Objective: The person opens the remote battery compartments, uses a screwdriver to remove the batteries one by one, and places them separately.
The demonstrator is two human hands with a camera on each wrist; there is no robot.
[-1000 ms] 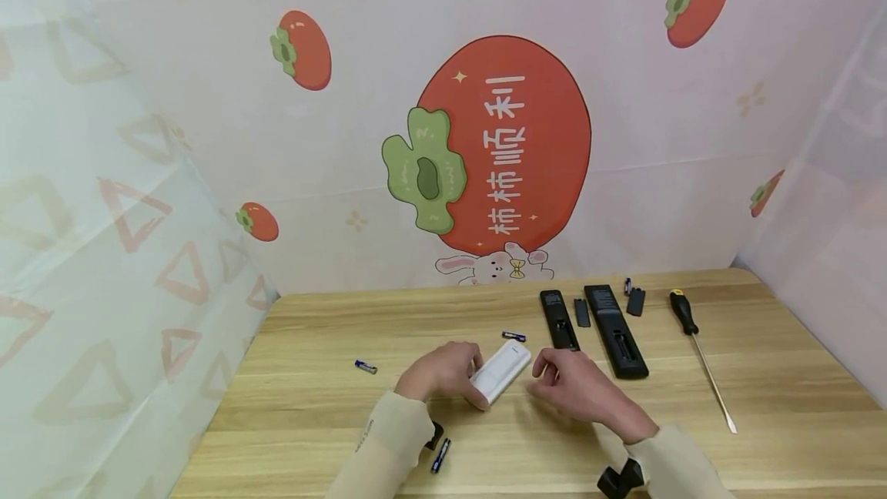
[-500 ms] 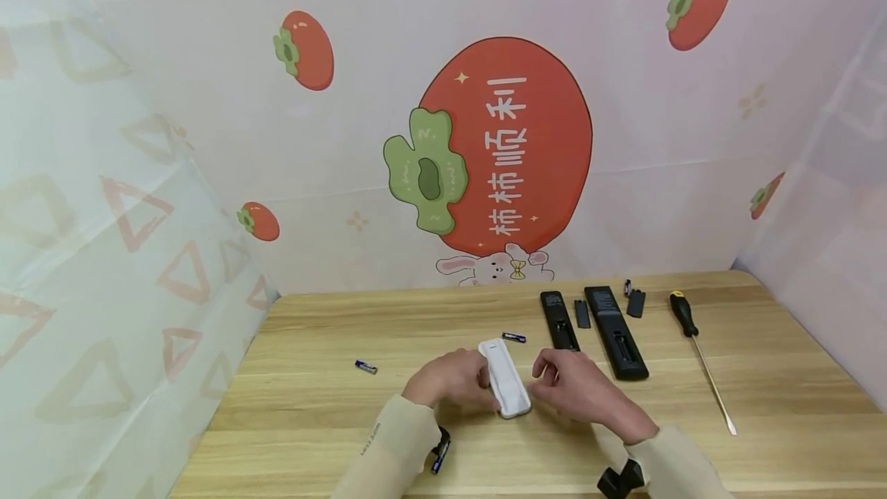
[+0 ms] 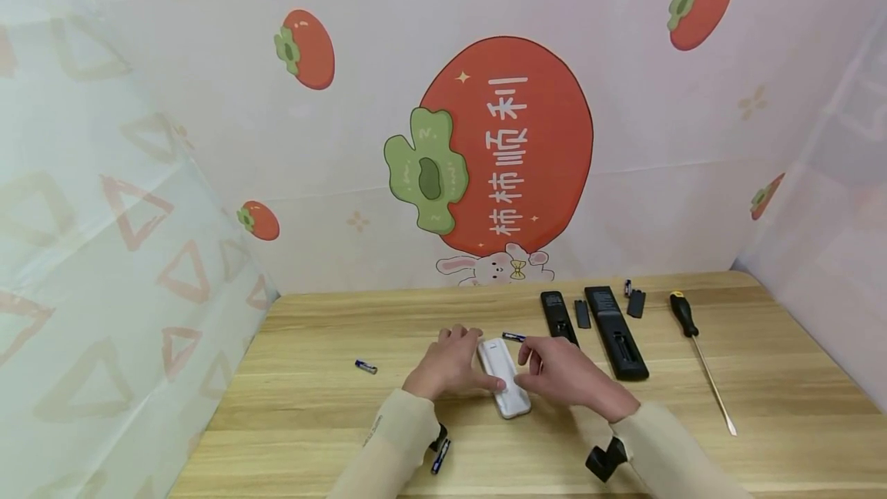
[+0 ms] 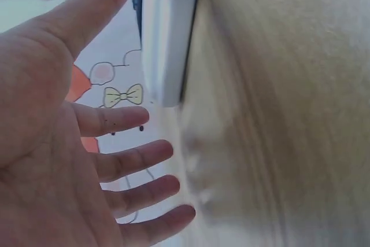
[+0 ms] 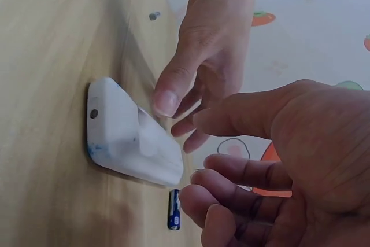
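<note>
A white remote control (image 3: 511, 400) lies on the table between the hands, a long recess in its upper side; a small dark hole shows in its end in the right wrist view. My left hand (image 3: 450, 364) is at its left side, fingers spread and straight in the left wrist view. The left thumb reaches over the remote; whether it touches I cannot tell. My right hand (image 3: 564, 372) is close by on the right, thumb extended and fingers loosely bent, holding nothing. Just behind the remote is a blue battery (image 3: 513, 337), partly behind the right hand.
Other batteries lie at left (image 3: 365, 366), by the left wrist (image 3: 440, 457) and at the back (image 3: 627, 288). Two black remotes (image 3: 559, 318) (image 3: 615, 333) with exposed compartments, two black covers (image 3: 582, 314) (image 3: 636, 303) and a screwdriver (image 3: 684, 314) lie to the right.
The white remote was tilted to the right in the left hand, then turned to point the other way. The left hand has let go and spread its fingers. The right hand has moved left, closer to it.
</note>
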